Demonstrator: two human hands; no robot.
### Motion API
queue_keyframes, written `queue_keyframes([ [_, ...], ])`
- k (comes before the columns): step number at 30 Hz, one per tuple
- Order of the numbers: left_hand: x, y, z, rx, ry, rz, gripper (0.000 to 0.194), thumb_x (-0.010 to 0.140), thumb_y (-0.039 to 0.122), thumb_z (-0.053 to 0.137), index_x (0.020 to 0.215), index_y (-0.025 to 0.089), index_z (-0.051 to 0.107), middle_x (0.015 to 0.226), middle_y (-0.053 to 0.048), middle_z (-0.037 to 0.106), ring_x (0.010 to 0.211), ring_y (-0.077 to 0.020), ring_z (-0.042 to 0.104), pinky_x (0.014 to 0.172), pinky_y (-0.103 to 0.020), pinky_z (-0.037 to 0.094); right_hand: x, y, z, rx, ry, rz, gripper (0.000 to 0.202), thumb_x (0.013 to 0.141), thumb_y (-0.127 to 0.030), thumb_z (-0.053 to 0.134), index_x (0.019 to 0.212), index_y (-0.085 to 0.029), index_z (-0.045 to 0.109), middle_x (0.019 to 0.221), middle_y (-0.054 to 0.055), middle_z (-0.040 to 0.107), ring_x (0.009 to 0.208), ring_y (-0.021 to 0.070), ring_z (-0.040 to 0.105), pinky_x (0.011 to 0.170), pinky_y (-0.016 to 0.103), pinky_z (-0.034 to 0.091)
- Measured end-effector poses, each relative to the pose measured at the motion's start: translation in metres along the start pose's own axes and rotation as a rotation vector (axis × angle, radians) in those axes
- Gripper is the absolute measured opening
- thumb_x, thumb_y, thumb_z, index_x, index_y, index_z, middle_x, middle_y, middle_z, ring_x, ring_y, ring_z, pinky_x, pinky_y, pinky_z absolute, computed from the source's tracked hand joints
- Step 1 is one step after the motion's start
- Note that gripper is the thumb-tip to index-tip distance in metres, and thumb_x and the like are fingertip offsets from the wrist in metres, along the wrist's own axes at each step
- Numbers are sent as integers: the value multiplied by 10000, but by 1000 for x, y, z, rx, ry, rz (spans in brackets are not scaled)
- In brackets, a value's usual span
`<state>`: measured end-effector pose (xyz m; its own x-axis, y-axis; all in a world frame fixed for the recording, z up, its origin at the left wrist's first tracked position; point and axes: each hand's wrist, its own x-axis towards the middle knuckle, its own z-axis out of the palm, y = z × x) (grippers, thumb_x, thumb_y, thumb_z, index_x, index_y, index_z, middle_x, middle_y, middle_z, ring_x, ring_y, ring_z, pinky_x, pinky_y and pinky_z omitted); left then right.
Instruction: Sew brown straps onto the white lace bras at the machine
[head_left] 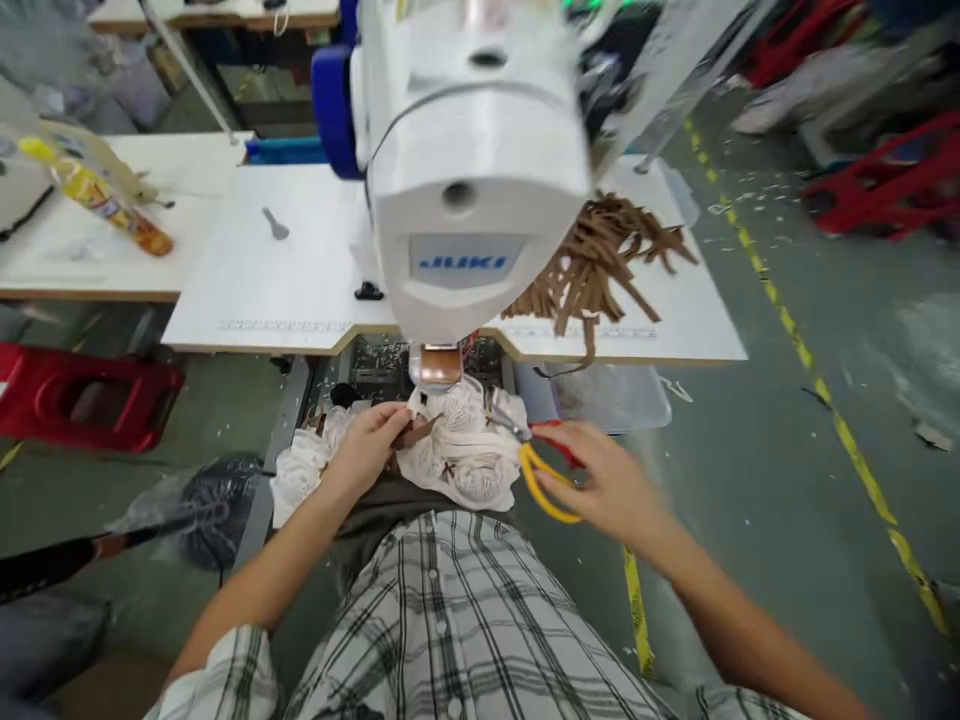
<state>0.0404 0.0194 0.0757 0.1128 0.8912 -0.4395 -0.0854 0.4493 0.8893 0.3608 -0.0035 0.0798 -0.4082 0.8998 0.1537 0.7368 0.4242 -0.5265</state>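
Note:
A white gathered garment [480, 475], with rounded ruffled parts and a small dark bow, lies at the edge of my lap below the sewing machine head. My left hand [369, 447] is closed at its left side, pinching the white edge together with a brown strip [420, 432]. My right hand [611, 480] grips a pair of scissors [544, 485] by its yellow and red handles, and the blades point left over the garment. More white ruffled fabric [300, 465] hangs left of my left hand.
The white sewing machine [480, 190] stands straight ahead over the white table [277, 290]. Brown fabric strips [600, 265] are heaped on its right side. A clear plastic bin [622, 395] sits below. Red stools [90, 395] and a drink bottle [105, 200] are on the left.

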Motion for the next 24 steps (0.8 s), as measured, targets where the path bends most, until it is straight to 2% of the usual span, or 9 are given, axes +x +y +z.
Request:
queue_keyframes([
  [3, -4, 1, 4, -131, -7, -32, 297, 791, 457, 705, 805, 161, 677, 797, -24, 652, 732, -122, 599, 683, -219, 485, -14, -37, 37, 43, 56, -47, 395, 883, -348, 647, 1264, -271, 578, 1112, 97, 660, 977, 241, 669, 729, 357, 575],
  [6, -11, 9, 9, -104, -19, -39, 308, 794, 460, 704, 783, 155, 666, 814, -38, 645, 802, -152, 621, 759, -262, 520, -3, -53, 58, 57, 108, -59, 428, 892, -338, 648, 1307, -277, 565, 1113, 96, 658, 964, 231, 672, 703, 345, 572],
  [10, -17, 18, 12, 46, -96, -29, 299, 874, 443, 600, 795, 160, 654, 794, -28, 612, 746, -132, 576, 741, -261, 511, 18, -57, 64, 62, 126, -79, 426, 908, -351, 636, 1324, -292, 567, 1104, 87, 670, 974, 235, 674, 710, 351, 568],
  [16, -16, 20, 14, 239, -59, 61, 184, 874, 236, 466, 746, 178, 585, 748, -1, 542, 671, -111, 479, 632, -220, 438, 22, -53, 67, 187, 38, -59, 389, 935, -343, 614, 1321, -312, 581, 1140, 58, 699, 997, 212, 687, 771, 338, 575],
  [19, -15, 21, 13, 296, -48, 88, 183, 915, 291, 468, 805, 191, 575, 701, 25, 477, 624, -104, 437, 572, -210, 398, 13, -48, 71, 288, 39, 0, 364, 921, -298, 619, 1284, -315, 596, 1135, 41, 707, 1011, 205, 682, 824, 341, 572],
  [24, -12, 23, 7, 379, -46, 147, 306, 965, 406, 469, 774, 185, 558, 688, 20, 515, 590, -92, 449, 549, -209, 379, 3, -48, 78, 385, 71, 48, 504, 771, -250, 686, 1262, -275, 578, 1125, 74, 660, 857, 201, 646, 703, 339, 555],
])
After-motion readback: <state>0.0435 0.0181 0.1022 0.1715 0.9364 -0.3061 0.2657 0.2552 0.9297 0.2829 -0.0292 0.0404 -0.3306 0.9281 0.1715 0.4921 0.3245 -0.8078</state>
